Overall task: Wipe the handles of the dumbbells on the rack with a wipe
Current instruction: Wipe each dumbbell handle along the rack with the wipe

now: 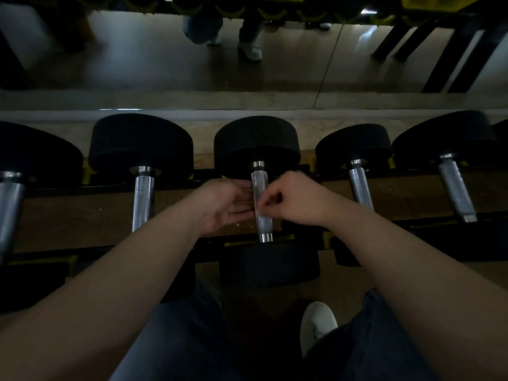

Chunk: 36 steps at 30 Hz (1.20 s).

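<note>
Status: early or mid-task by my read, with nothing to show which handles are already clean. Both hands are on the centre dumbbell's handle [264, 226], which lies near-to-far across the rack [242, 244]. A pale, slightly crinkled film covers the far two-thirds of that handle and reads as the wipe [259, 185] wrapped round it, though the light is too dim to be sure. Left hand [225, 206] is palm-up, fingers straight and pressed together, tips touching the handle's left side. Right hand [294, 199] is curled, thumb and forefinger pinching at the handle's right edge, apparently on the wipe. Remaining work, as a guess: finish this handle, then the two left handles [143, 199] [11, 210] and the two right ones [360, 188] [456, 188]. All four look bare metal, with no visible wet sheen either way. Rack contents: five dumbbells in a row, each seated with black heads on the far and near rails, and yellow saddles showing under some of them. The near head of the centre one is in shadow just below the hands. No wipe tub, packet or bin is in view. Mirror [165, 50] behind the rack shows legs and floor. White shoe [316, 325] sits near, below the rack.
</note>
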{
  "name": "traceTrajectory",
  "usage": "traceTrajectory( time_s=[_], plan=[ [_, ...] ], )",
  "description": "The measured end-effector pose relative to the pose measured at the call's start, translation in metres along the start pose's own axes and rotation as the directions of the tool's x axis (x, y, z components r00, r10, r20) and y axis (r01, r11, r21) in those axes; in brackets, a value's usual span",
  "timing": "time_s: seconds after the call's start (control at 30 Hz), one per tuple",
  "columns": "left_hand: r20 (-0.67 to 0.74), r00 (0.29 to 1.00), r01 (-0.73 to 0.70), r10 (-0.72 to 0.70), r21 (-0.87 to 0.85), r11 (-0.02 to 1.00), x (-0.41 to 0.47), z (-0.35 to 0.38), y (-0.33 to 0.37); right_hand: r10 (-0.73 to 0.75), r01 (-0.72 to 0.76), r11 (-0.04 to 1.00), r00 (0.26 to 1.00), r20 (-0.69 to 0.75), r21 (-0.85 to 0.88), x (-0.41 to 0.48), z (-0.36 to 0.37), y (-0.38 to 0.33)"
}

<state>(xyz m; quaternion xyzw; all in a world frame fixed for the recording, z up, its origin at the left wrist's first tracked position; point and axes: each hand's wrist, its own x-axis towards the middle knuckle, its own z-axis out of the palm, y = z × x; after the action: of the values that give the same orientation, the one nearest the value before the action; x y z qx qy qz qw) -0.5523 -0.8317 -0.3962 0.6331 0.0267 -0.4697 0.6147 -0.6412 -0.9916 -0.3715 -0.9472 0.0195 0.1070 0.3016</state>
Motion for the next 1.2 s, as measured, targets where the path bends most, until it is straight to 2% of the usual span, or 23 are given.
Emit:
traceTrajectory(
  time_s=[0.07,0.1,0.13,0.2,0.23,0.3,0.37,0.43,0.53,0.6,0.63,0.7,0.73,0.83,0.9,1.03,1.07,1.13,1.2],
  plan=[
    [-0.012,1.0,-0.001,0.002,0.007,1.0,0.001,0.001,0.0,0.005,0.009,0.998,0.976,0.216,-0.062,-0.011,-0.001,-0.001],
    [-0.012,1.0,-0.002,0.002,0.008,1.0,0.001,0.002,0.0,-0.011,0.028,0.997,0.973,0.23,-0.072,-0.012,0.001,-0.001],
    [-0.011,1.0,-0.002,0.002,0.005,1.0,0.001,0.002,0.0,-0.034,0.046,0.997,0.983,0.178,-0.064,-0.01,0.005,0.0],
    [-0.004,1.0,-0.007,0.007,0.001,1.0,-0.001,0.003,0.0,-0.062,0.062,0.998,0.997,-0.054,-0.01,0.001,0.012,0.001],
    [0.002,1.0,-0.008,0.008,-0.005,1.0,-0.002,0.003,0.0,-0.039,0.048,0.998,0.98,-0.193,0.042,0.008,0.016,0.003],
    [0.018,1.0,-0.002,0.002,-0.024,1.0,-0.002,0.001,-0.001,0.061,0.014,0.985,0.903,-0.425,0.17,0.021,0.021,0.009],
    [0.032,0.999,0.003,-0.002,-0.03,1.0,-0.001,-0.001,-0.002,0.137,-0.01,0.968,0.857,-0.497,0.25,0.025,0.022,0.013],
    [0.038,0.999,0.002,-0.001,-0.029,1.0,-0.001,-0.001,-0.002,0.164,-0.038,0.954,0.897,-0.411,0.297,0.021,0.018,0.014],
    [0.04,0.999,-0.003,0.004,-0.019,1.0,-0.001,0.0,-0.001,0.181,-0.132,0.941,0.974,-0.133,0.313,0.005,0.008,0.01],
    [0.027,1.0,-0.007,0.007,-0.006,1.0,0.0,0.0,-0.001,0.233,-0.229,0.928,0.972,0.022,0.293,-0.004,0.006,0.005],
    [0.022,1.0,-0.007,0.007,0.0,1.0,0.0,0.001,-0.001,0.264,-0.268,0.92,0.963,0.052,0.286,-0.006,0.006,0.003],
    [0.009,1.0,-0.009,0.009,0.006,1.0,0.001,0.002,-0.001,0.301,-0.295,0.912,0.953,0.025,0.284,-0.005,0.01,0.001],
    [0.0,1.0,-0.012,0.012,0.008,1.0,0.001,0.002,-0.001,0.312,-0.287,0.908,0.949,-0.036,0.306,0.0,0.012,0.001],
    [-0.028,1.0,-0.013,0.013,0.01,1.0,0.0,0.005,0.0,0.364,-0.2,0.852,0.891,-0.273,0.484,0.02,0.016,0.002],
    [-0.04,0.999,-0.011,0.011,0.014,1.0,0.0,0.007,0.0,0.412,-0.154,0.771,0.86,-0.3,0.618,0.027,0.017,0.001],
    [-0.038,0.999,-0.025,0.026,0.006,1.0,-0.002,0.006,-0.002,0.499,-0.263,0.593,0.862,-0.091,0.761,0.013,0.023,-0.002],
    [-0.043,0.998,-0.036,0.036,0.011,0.999,-0.002,0.006,-0.003,0.505,-0.323,0.585,0.863,-0.022,0.744,0.006,0.023,-0.002],
    [-0.087,0.994,-0.062,0.066,0.046,0.997,-0.002,0.008,-0.004,0.512,-0.458,0.633,0.852,0.106,0.624,-0.007,0.021,-0.002],
    [-0.137,0.987,-0.076,0.087,0.082,0.994,0.0,0.01,-0.004,0.515,-0.528,0.669,0.837,0.185,0.524,-0.014,0.018,-0.003]
  ],
)
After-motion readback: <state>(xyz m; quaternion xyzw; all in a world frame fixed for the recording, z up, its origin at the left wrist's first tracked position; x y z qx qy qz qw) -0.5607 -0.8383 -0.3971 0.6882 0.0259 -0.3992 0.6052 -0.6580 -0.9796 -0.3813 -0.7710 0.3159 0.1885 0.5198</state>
